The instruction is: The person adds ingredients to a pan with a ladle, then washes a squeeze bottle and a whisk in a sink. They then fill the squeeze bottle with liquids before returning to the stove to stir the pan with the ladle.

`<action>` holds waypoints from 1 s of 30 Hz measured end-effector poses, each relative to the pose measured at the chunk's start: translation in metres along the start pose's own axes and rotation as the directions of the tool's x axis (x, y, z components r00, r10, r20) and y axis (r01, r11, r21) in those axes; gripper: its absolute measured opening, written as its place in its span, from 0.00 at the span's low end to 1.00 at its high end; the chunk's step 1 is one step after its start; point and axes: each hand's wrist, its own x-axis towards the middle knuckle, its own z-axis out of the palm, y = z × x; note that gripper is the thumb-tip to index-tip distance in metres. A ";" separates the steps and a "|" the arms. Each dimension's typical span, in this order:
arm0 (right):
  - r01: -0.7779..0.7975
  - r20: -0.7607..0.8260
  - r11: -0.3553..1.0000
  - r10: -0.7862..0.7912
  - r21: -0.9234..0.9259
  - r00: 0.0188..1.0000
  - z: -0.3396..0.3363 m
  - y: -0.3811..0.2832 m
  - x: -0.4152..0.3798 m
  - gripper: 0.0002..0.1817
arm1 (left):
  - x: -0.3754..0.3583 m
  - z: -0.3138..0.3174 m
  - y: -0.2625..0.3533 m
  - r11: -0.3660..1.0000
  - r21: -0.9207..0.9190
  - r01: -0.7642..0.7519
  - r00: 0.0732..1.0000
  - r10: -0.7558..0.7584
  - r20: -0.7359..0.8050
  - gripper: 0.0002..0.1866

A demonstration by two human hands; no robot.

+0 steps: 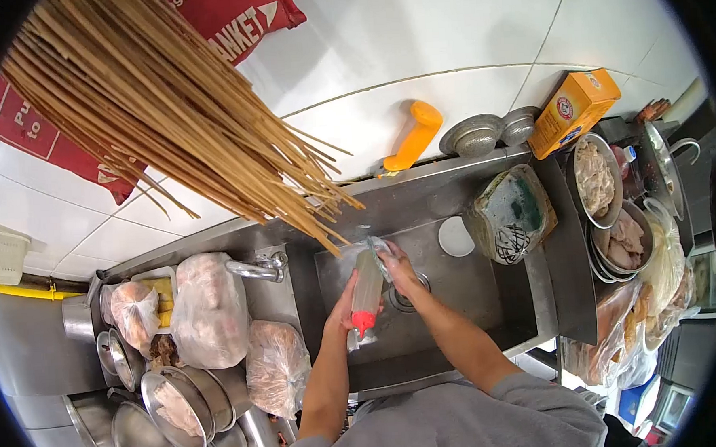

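Over the sink (468, 323) I hold a clear squeeze bottle (367, 281) with a red nozzle cap (364, 320), tilted with the cap toward me. My left hand (344, 307) is wrapped round its left side near the cap. At the bottle's other end, my right hand (399, 271) grips a thin, bluish, see-through plastic piece (378, 251) against its side. Another bit of clear plastic shows below my left hand, by the cap. Just right of my right hand lies the drain (410, 292), partly covered by the wrist.
A bundle of long wooden sticks (182, 103) hangs over the sink's upper left. A faucet (259, 267) and bagged meat (210, 310) are at left, above stacked pans (182, 411). A white lid (457, 236) and murky container (510, 215) sit inside the sink; meat bowls (594, 177) stand right.
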 end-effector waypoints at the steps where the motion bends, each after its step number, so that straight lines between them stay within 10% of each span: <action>1: -0.011 -0.068 0.994 0.004 -0.105 0.998 0.001 0.003 -0.001 0.29 | 0.003 0.001 0.002 1.000 0.003 -0.001 1.000 0.001 0.003 0.31; 7: 0.160 -0.164 0.784 -0.317 -0.600 0.934 0.026 0.003 -0.028 0.23 | 0.022 0.013 0.004 0.830 0.494 -0.259 0.874 0.419 -0.246 0.32; 9: 0.412 0.122 0.588 -0.468 -0.696 0.875 0.035 -0.011 -0.083 0.23 | 0.053 -0.036 0.001 0.978 0.130 -0.163 0.967 0.184 -0.177 0.34; 13: 0.721 0.585 0.142 -0.490 -0.678 0.647 0.021 -0.048 -0.106 0.21 | 0.052 -0.038 0.003 0.999 -0.008 0.035 0.998 -0.034 0.044 0.31; 14: 0.720 0.582 0.141 -0.493 -0.680 0.646 0.016 -0.048 -0.085 0.21 | 0.040 -0.023 0.007 0.999 -0.004 0.035 0.998 -0.035 0.046 0.31; 16: 0.291 0.205 0.878 -0.226 -0.381 0.952 0.005 -0.032 -0.038 0.20 | 0.025 -0.002 0.013 0.990 0.138 -0.019 0.996 0.008 0.084 0.30; 18: 0.320 0.062 0.860 -0.323 -0.397 0.945 0.015 -0.032 -0.042 0.22 | 0.044 -0.007 0.004 0.988 0.119 -0.101 0.994 0.096 0.051 0.28; 20: 0.585 0.249 0.589 -0.553 -0.558 0.795 0.020 -0.024 -0.087 0.24 | 0.057 -0.019 -0.003 0.972 -0.116 -0.203 0.978 0.207 0.025 0.28; 24: 0.742 0.595 0.160 -0.500 -0.651 0.630 0.008 -0.053 -0.099 0.26 | 0.035 0.006 -0.003 0.948 -0.021 -0.317 0.947 0.315 -0.062 0.24; 26: 0.677 0.478 0.182 -0.579 -0.713 0.660 0.007 -0.048 -0.068 0.24 | 0.041 0.010 -0.005 0.958 -0.025 -0.286 0.958 0.286 -0.012 0.23; 28: 0.326 -0.032 0.647 -0.477 -0.689 0.879 0.016 -0.044 -0.064 0.22 | 0.047 0.012 -0.001 0.962 -0.058 -0.266 0.964 0.265 -0.023 0.21; 30: 0.410 0.055 0.656 -0.490 -0.634 0.870 0.008 -0.036 -0.087 0.20 | 0.049 0.018 0.002 0.926 -0.286 -0.248 0.969 0.243 -0.052 0.20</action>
